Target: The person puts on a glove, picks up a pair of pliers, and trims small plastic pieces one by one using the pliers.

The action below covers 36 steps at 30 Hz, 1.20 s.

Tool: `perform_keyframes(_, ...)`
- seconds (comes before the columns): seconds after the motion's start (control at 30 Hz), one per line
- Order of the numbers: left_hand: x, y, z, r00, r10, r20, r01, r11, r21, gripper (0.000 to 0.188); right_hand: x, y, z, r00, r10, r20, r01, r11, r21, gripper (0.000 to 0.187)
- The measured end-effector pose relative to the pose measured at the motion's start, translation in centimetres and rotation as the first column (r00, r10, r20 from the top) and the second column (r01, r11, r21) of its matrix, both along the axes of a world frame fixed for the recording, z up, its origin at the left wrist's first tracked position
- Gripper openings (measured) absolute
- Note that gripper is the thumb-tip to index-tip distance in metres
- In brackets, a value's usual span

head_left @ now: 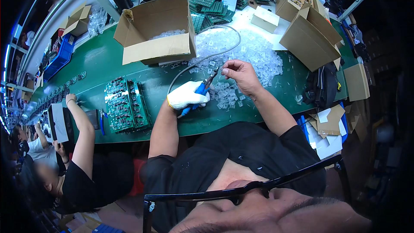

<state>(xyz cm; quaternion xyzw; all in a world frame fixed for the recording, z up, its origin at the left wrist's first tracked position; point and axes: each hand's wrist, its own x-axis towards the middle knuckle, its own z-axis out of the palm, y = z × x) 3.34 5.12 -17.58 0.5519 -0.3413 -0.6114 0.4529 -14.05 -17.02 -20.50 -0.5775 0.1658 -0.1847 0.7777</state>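
My left hand [188, 95], in a white knit glove, is closed round blue-handled air nippers [201, 89]. A grey hose [176, 77] runs from the tool and loops away over the table. The dark metal jaws point up and to the right, toward my bare right hand [244, 77]. Its thumb and forefinger are pinched together close to the jaw tips; whatever is between them is too small to make out. Beyond my hands spreads a large heap of clear plastic pieces [256, 51]. A smaller pile of clear pieces [226, 96] lies just below the jaws.
An open cardboard box [157, 51] with clear pieces inside stands beyond my left hand. Green circuit boards [125, 105] are stacked at left, others [211, 6] at the back. Cardboard boxes [308, 39] and a black bag [321, 86] stand right. A co-worker's arm [82, 125] reaches in left.
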Motion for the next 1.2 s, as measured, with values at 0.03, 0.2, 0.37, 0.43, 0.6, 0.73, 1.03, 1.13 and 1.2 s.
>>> perform_keyframes(0.03,0.0,0.0,0.1,1.000,-0.010,-0.007,0.010,1.000,-0.009,0.064,0.0,0.0,0.0,1.000,-0.001,0.000,0.001,1.000,-0.001,0.017)
perform_keyframes(0.2,-0.3,0.2,1.0,0.998,-0.028,-0.047,0.028,1.000,-0.008,0.066,0.0,-0.1,1.2,0.999,0.013,-0.034,-0.012,1.000,0.008,0.037)
perform_keyframes(0.37,-0.2,0.2,0.7,0.999,-0.053,-0.001,0.053,0.998,0.021,0.061,0.1,-0.9,2.9,0.984,0.052,-0.168,-0.070,0.993,-0.100,0.048)
perform_keyframes(0.43,-0.3,0.0,0.6,0.994,-0.071,0.083,0.070,0.997,0.025,0.052,0.1,-0.9,3.8,0.977,0.056,-0.205,-0.082,0.989,-0.122,0.048)
perform_keyframes(0.6,-1.4,0.0,1.8,0.969,0.011,0.248,-0.014,1.000,0.010,0.042,0.2,-1.1,4.4,0.958,0.056,-0.280,-0.114,0.974,-0.194,0.049)
perform_keyframes(0.73,-0.8,-0.4,1.2,0.851,-0.014,0.524,0.054,0.997,-0.062,0.039,-0.2,-1.2,3.9,0.965,0.056,-0.256,-0.100,0.981,-0.164,0.047)
perform_keyframes(1.03,0.3,-0.3,-0.4,0.963,0.271,-0.002,-0.269,0.954,-0.132,0.041,-0.8,-1.0,1.8,0.968,0.113,-0.226,-0.159,0.968,-0.195,0.033)
perform_keyframes(1.13,0.6,-0.1,-0.9,0.943,0.325,-0.075,-0.333,0.929,-0.158,0.045,-1.1,-0.4,2.0,0.881,0.204,-0.427,-0.427,0.731,-0.532,0.026)
perform_keyframes(1.2,0.7,0.0,-1.0,0.946,0.324,-0.018,-0.323,0.935,-0.147,0.047,-0.7,0.1,2.0,0.883,0.147,-0.445,-0.427,0.644,-0.634,0.027)
